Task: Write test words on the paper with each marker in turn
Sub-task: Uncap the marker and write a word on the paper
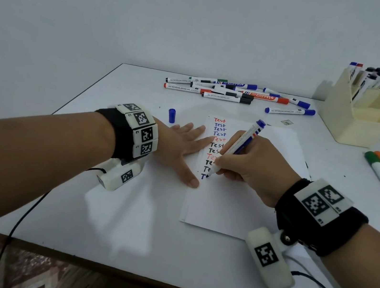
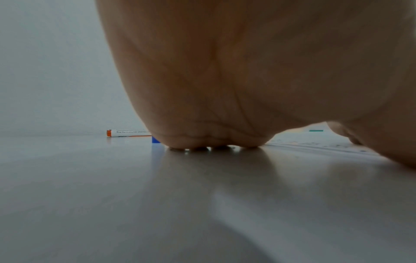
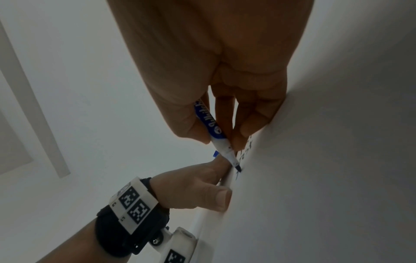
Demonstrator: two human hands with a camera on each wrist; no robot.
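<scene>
Writing: right hand [image 1: 253,164] pinches blue marker [image 1: 236,146], tip on paper [image 1: 236,207].
Left hand [image 1: 183,147]: spread flat, pinning paper's left edge.
Tip: light, even strokes.

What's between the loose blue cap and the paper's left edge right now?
The left hand: its spread fingers lie flat on the table between the blue cap and the paper, fingertips reaching onto the paper's edge. The head view shows it.
</scene>
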